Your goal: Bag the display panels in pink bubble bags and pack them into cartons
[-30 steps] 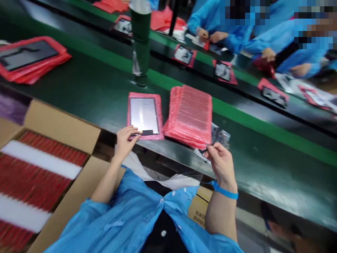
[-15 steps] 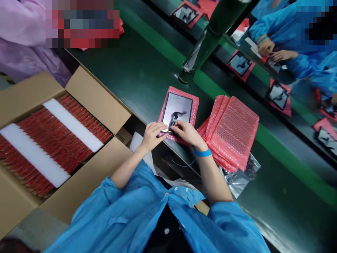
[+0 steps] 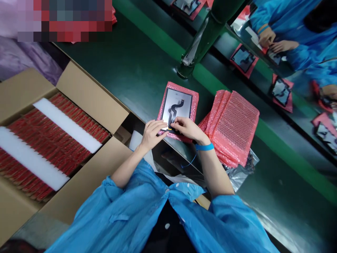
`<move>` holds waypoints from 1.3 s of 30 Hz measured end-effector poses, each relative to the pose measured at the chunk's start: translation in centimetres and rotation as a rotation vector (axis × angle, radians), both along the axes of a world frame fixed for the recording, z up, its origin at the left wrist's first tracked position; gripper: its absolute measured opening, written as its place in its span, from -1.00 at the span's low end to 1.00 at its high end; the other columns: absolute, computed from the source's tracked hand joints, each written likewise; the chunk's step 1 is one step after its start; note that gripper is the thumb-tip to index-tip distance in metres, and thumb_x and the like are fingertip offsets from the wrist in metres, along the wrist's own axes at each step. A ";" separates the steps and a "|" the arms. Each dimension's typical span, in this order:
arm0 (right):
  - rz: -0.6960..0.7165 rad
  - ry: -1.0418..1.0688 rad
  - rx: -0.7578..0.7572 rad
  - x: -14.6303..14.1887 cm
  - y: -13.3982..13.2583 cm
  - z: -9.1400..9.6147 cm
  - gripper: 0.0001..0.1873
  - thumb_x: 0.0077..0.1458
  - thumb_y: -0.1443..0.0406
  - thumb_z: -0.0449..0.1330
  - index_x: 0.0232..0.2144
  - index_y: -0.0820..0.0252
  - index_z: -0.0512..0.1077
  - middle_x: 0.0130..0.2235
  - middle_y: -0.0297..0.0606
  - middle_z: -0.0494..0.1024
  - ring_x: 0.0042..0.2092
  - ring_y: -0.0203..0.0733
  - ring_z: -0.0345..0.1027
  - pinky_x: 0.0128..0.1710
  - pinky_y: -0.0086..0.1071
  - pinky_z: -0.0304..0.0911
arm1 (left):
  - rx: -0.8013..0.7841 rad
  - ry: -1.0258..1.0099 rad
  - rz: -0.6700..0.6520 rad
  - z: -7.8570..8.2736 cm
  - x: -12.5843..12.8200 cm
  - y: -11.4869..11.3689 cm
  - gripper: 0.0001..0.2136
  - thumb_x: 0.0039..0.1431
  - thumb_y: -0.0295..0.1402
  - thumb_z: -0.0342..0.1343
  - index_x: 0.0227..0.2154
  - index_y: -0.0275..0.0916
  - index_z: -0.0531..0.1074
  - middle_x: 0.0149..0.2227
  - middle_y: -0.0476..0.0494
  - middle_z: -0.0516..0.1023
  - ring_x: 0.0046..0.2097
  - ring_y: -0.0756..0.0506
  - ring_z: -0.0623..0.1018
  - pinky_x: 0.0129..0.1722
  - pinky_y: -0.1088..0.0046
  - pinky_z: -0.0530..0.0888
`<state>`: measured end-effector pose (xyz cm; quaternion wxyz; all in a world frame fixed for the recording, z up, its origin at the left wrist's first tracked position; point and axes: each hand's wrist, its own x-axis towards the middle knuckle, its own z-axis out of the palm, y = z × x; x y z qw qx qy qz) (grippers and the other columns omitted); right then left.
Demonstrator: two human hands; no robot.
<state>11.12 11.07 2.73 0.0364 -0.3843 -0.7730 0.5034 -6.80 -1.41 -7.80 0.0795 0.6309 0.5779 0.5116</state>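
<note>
A flat display panel with a silvery back and a dark border lies on a pink bubble-wrap bag at the table's near edge. A black S-shaped flex cable runs over the panel's back. My left hand rests on the panel's lower left corner, fingers stretched out. At the cable's lower end, the fingers of my right hand are pinched together; their tips partly hide what they grip. A blue band circles my right wrist.
Pink bubble-wrap bags are stacked to the right, over a clear plastic bag. An open carton of red-wrapped pieces stands left. A green post rises behind the panel. Co-workers' hands work across the table.
The upper end of the flex cable has swung upward, and its S shape now shows more plainly. My right hand stays pinched near its lower end; my left hand keeps its place.
</note>
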 end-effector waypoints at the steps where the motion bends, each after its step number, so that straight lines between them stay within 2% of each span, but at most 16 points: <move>1: 0.000 0.000 -0.008 0.0 0.0 0.0 -0.59 0.31 -0.07 0.24 -0.33 0.11 0.38 -0.44 -0.35 0.51 -0.42 -0.22 0.30 -0.35 -0.35 0.15 | 0.013 -0.001 -0.002 0.0 0.0 0.0 -0.85 0.46 -0.22 0.29 -0.03 -0.11 0.64 0.04 -0.14 0.78 0.16 -0.23 0.73 0.30 0.04 0.46; 11: 0.019 -0.075 0.155 -0.5 -0.1 0.0 -0.64 0.33 -0.01 0.22 -0.37 0.11 0.38 -0.47 -0.35 0.48 -0.39 -0.20 0.24 -0.32 -0.32 0.08 | 0.032 0.000 -0.003 0.1 -0.1 0.0 -0.85 0.47 -0.21 0.29 -0.03 -0.11 0.63 0.02 -0.13 0.78 0.15 -0.22 0.73 0.30 0.06 0.46; 21: 0.018 -0.022 0.075 -0.1 0.2 -0.3 -0.61 0.30 -0.05 0.24 -0.37 0.10 0.39 -0.45 -0.33 0.51 -0.38 -0.18 0.28 -0.34 -0.33 0.10 | -0.007 0.010 -0.002 0.2 -0.2 -0.1 -0.83 0.47 -0.19 0.28 -0.02 -0.10 0.64 0.02 -0.13 0.78 0.17 -0.23 0.72 0.31 0.03 0.46; 26: 0.030 -0.022 0.063 -0.1 0.3 -0.3 -0.59 0.31 -0.07 0.23 -0.37 0.10 0.38 -0.48 -0.37 0.47 -0.41 -0.21 0.23 -0.36 -0.33 0.08 | 0.011 0.017 -0.009 0.1 -0.2 0.0 -0.85 0.47 -0.21 0.28 -0.03 -0.10 0.63 0.03 -0.13 0.78 0.17 -0.23 0.72 0.30 0.04 0.46; 34: 0.036 -0.055 0.124 -0.4 0.3 -0.2 -0.61 0.32 -0.03 0.22 -0.39 0.10 0.37 -0.48 -0.36 0.46 -0.40 -0.21 0.23 -0.33 -0.32 0.04 | -0.029 0.014 0.001 0.2 -0.1 0.0 -0.83 0.47 -0.18 0.27 -0.04 -0.11 0.65 0.03 -0.14 0.78 0.17 -0.23 0.72 0.31 0.03 0.44; 39: 0.047 -0.011 -0.001 -0.1 0.5 -0.5 -0.58 0.30 -0.09 0.24 -0.34 0.11 0.40 -0.45 -0.36 0.50 -0.42 -0.22 0.27 -0.34 -0.33 0.10 | -0.001 0.017 0.003 0.1 -0.1 -0.1 -0.84 0.47 -0.19 0.27 -0.04 -0.11 0.64 0.01 -0.13 0.79 0.16 -0.23 0.73 0.31 0.04 0.45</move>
